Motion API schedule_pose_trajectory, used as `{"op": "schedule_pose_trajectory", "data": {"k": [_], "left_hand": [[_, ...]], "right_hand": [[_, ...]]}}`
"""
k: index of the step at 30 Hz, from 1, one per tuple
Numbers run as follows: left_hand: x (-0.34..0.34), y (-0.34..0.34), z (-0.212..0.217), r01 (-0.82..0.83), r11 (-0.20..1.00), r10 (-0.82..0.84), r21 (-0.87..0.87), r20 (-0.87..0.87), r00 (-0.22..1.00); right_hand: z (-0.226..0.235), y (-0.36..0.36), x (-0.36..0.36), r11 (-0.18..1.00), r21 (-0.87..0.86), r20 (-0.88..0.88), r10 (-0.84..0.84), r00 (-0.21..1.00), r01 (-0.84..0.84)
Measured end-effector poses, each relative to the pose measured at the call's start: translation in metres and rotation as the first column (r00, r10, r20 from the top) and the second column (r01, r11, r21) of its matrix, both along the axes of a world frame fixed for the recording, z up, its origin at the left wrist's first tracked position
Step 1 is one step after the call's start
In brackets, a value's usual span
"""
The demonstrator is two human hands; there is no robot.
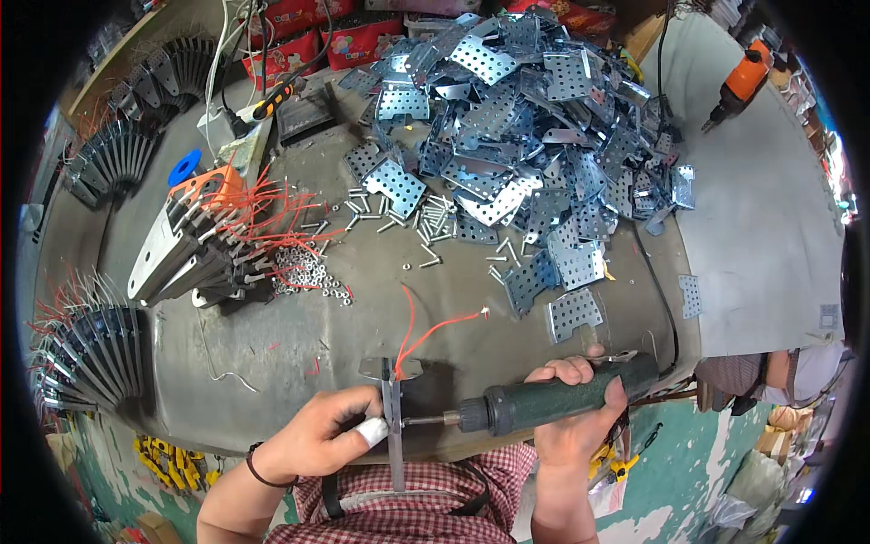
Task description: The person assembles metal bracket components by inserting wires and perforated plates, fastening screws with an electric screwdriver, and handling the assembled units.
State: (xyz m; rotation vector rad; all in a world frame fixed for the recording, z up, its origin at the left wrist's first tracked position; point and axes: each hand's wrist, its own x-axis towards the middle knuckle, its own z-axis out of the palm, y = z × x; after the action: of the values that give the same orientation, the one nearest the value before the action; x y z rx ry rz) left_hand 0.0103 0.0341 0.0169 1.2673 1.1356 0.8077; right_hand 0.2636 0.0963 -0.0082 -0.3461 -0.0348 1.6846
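Observation:
My left hand (328, 437), with a white wrap on one finger, is closed around an upright narrow metal part (395, 449) near the table's front edge. Two red wires (410, 348) stick out from its far end. In my right hand (580, 426) lies a dark green electric screwdriver (553, 399), gripped around its body. Its bit (428, 419) points left and meets the side of the metal part, close to my left fingertips. Whether a screw sits at the tip is too small to tell.
A large heap of perforated metal plates (489, 113) covers the far middle. Loose screws (435, 219) and nuts (306, 276) lie before it. Stacked wired parts (195, 245) stand left, near fanned parts (95, 358). An orange power tool (748, 77) is far right; a black cable (654, 272) crosses the table.

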Motion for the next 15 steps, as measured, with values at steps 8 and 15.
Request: {"op": "schedule_pose_trajectory", "data": {"k": [8,15], "left_hand": [[0.0016,0.0018,0.0003,0.010,1.000,-0.010,-0.026,-0.015,1.000],[-0.0008,0.0010,0.0068,-0.001,1.000,0.000,-0.024,-0.047,0.999]], "right_hand": [[0.0028,-0.0034,0.0062,0.999,-0.009,-0.033,-0.036,0.999,0.036],[0.0013,-0.0029,0.0001,0.998,0.058,-0.013,-0.010,1.000,0.011]]}}
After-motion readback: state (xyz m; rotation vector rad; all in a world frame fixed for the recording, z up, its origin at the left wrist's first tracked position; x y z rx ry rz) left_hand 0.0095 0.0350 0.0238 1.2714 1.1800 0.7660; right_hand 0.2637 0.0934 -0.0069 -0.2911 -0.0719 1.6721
